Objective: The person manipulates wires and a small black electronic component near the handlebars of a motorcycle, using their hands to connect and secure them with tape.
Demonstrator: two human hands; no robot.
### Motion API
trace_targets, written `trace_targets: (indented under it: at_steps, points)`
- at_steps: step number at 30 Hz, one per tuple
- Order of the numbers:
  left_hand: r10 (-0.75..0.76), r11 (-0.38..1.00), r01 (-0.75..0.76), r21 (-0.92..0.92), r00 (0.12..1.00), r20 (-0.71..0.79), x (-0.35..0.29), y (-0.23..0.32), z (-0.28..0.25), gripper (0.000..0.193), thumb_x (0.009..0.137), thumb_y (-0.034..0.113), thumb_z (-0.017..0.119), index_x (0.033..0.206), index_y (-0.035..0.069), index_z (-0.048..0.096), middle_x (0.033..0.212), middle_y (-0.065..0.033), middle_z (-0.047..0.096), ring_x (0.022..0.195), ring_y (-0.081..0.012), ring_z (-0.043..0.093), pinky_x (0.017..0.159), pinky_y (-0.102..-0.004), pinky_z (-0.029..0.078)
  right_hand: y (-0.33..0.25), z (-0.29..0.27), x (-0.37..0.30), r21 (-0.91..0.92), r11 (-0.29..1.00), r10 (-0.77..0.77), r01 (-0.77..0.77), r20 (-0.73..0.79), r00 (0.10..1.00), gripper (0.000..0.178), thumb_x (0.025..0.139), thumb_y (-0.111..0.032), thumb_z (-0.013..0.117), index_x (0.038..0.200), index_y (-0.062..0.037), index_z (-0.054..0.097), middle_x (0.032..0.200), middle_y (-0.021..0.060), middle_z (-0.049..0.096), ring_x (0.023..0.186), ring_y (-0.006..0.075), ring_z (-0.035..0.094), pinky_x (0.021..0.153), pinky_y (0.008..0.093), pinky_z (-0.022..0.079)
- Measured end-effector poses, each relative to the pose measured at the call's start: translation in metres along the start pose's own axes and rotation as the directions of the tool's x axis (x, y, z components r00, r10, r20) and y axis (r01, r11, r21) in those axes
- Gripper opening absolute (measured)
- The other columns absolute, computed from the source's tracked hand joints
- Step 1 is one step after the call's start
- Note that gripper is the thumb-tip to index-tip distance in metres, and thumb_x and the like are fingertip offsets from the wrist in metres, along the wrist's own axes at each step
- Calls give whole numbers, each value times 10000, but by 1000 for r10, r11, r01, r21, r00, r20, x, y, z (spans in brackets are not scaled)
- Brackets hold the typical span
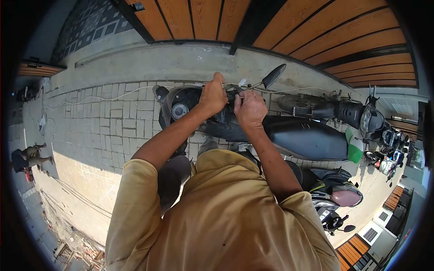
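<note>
A dark motorbike stands crosswise below me, its black seat (305,137) reaching off to the right. My left hand (213,94) is closed in a fist over the handlebar area, just right of the round gauge (179,111). Close beside it, my right hand (250,108) has its fingers curled down at the front of the seat. Both hands hide whatever lies inside them. A black mirror (274,76) on a thin stalk sticks out beyond my right hand.
A green and white cap (355,147) lies at the seat's end. More motorbikes (343,110) stand to the right. A pale cable (122,94) runs along the paving near a wooden-slatted gate (334,31). At the far left is another person (29,158).
</note>
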State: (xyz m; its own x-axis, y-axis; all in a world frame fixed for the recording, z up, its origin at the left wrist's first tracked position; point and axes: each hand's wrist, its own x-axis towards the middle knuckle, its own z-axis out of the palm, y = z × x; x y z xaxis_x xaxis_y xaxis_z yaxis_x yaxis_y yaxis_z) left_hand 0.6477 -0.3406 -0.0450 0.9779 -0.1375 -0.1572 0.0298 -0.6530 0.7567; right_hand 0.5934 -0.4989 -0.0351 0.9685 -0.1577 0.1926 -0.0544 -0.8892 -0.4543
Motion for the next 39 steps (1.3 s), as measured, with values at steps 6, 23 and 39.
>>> trace_targets:
  at_steps: [6, 23, 39]
  points:
    - [-7, 998, 4, -61, 999, -46, 2, -6, 8, 344, 891, -47, 712, 1201, -20, 564, 927, -254, 739, 928, -447, 752, 845, -502, 568, 9, -7, 63, -126, 811, -511, 571, 322, 797, 92, 874, -228, 780, 898, -146, 814, 981, 88, 776, 939, 324, 688, 935, 436, 472]
    - [18, 999, -19, -45, 1000, -13, 7, -24, 9, 82, 881, -50, 680, 957, -24, 701, 911, -230, 749, 918, -436, 748, 850, -472, 575, 11, 47, 140, 59, 911, -258, 408, 854, 453, 305, 890, -197, 707, 1066, 39, 786, 1148, 247, 768, 1127, 411, 728, 952, 472, 582]
    - [146, 987, -150, 55, 986, 80, -19, -30, 3, 352, 973, 106, 696, 1297, -27, 728, 1116, -261, 727, 1016, -418, 723, 928, -452, 566, 12, 38, 118, -136, 924, -128, 357, 770, 625, 226, 917, -189, 701, 1058, -51, 812, 1237, 203, 757, 1219, 349, 705, 996, 447, 546]
